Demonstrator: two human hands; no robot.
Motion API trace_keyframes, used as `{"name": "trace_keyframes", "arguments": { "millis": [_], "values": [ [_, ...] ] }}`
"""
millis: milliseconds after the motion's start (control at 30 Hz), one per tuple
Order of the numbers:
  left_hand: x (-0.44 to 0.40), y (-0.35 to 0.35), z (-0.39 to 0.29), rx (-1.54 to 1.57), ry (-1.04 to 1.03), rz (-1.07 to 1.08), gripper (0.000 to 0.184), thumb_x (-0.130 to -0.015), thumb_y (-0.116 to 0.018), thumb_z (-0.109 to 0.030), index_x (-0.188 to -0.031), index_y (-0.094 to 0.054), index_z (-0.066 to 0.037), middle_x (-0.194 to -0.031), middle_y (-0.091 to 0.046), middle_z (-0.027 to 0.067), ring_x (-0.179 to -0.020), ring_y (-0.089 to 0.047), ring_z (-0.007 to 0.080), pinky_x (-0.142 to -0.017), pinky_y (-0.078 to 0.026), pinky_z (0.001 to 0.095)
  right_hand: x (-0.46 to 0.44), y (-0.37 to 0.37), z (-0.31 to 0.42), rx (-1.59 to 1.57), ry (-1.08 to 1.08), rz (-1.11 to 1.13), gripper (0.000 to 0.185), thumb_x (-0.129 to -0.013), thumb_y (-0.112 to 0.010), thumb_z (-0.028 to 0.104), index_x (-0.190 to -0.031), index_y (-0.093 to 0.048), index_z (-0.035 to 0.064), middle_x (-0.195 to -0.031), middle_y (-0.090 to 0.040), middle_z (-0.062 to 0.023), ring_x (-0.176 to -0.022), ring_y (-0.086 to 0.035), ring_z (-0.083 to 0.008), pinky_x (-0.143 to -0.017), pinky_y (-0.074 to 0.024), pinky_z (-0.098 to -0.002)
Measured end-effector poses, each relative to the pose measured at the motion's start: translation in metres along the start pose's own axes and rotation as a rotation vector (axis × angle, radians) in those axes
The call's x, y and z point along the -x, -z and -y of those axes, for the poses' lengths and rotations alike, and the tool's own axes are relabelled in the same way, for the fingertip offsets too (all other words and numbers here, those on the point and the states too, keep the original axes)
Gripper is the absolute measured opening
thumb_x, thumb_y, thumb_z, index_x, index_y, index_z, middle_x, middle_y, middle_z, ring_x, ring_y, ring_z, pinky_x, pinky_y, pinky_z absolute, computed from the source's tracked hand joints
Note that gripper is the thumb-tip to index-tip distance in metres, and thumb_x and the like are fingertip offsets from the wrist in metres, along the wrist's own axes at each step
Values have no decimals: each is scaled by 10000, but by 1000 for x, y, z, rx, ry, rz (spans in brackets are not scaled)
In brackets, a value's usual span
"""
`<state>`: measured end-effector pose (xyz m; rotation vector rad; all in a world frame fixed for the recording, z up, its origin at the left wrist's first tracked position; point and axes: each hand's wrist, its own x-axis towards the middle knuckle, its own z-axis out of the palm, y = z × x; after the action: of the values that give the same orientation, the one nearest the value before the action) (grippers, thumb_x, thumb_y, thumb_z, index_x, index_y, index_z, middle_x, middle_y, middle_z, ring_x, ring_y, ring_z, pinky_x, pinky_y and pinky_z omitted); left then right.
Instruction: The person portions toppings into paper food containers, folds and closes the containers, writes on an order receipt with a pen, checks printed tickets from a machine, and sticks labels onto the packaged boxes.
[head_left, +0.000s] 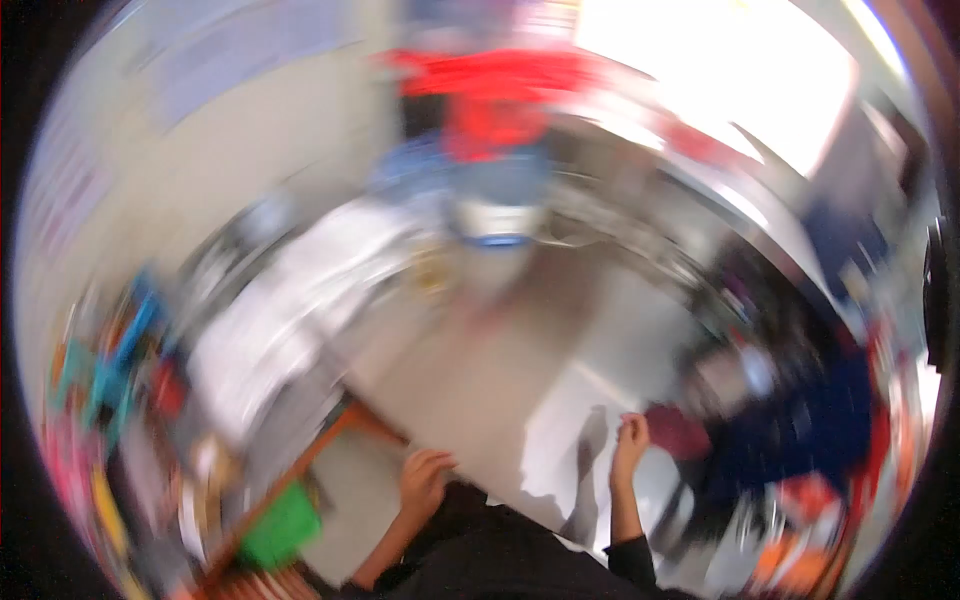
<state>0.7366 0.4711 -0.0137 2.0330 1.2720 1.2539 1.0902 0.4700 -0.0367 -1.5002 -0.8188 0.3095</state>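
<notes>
The whole view is smeared by motion. My left hand (425, 482) hangs low in front of my dark clothing, near the corner of a brown wooden edge (375, 423); its fingers are blurred and bent. To the right, my right hand (630, 440) is raised over the pale floor (560, 400), beside a dark red round thing (678, 432). Whether it touches that thing is unclear. I can make out no object in either hand.
A green container (283, 527) is at the lower left. White sheeting (290, 300) lies along the left side. At the back stands a blue and white container (502, 205) below something red (490, 100). Dark blue cloth (800, 430) and blurred items are on the right.
</notes>
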Motion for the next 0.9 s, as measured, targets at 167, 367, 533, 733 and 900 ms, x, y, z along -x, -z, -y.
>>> {"name": "trace_keyframes", "arguments": {
  "millis": [167, 367, 533, 733, 900],
  "values": [
    [48, 38, -10, 36, 284, -256, 283, -743, -487, 45, -972, -612, -65, -1056, -595, 96, -1044, -507, 294, -915, -381, 391, 66, -145, 118, -219, -115, 845, 91, -884, -467, 74, -878, -552, 41, -663, -430, 31, -578, -354, -38, -514, -257, -179],
    [130, 108, -9, -47, 623, -557, 244, -797, -493, -21, -1018, -587, -62, -1072, -585, 105, -1026, -510, 305, -904, -387, 390, 204, -200, 139, -148, -124, 1484, 115, -896, -475, 97, -941, -561, 34, -703, -510, 8, -612, -435, -57, -547, -342, -191],
    [254, 187, -16, 102, 843, -904, 239, -817, -494, -45, -1042, -574, -53, -1051, -590, 121, -1009, -540, 273, -861, -414, 360, 332, -194, 111, 48, -185, 1878, 132, -898, -485, 112, -964, -570, 35, -763, -559, -7, -667, -497, -75, -580, -396, -212],
    [403, 272, -59, -282, 979, -1048, 242, -816, -503, -42, -1049, -566, -24, -999, -604, 144, -945, -573, 265, -838, -429, 334, 503, -218, 124, -111, -62, 2184, 159, -836, -586, 121, -968, -570, 33, -731, -555, -13, -636, -512, -84, -562, -413, -218],
    [441, 320, -15, -274, 1043, -1060, 239, -816, -505, -50, -1044, -560, -2, -992, -607, 169, -939, -585, 284, -842, -444, 362, 568, -288, 233, -243, 720, 1781, 381, -707, -674, 135, -1059, -541, 79, -1046, -498, -137, -950, -488, -260, -782, -408, -362]
  ]
}}
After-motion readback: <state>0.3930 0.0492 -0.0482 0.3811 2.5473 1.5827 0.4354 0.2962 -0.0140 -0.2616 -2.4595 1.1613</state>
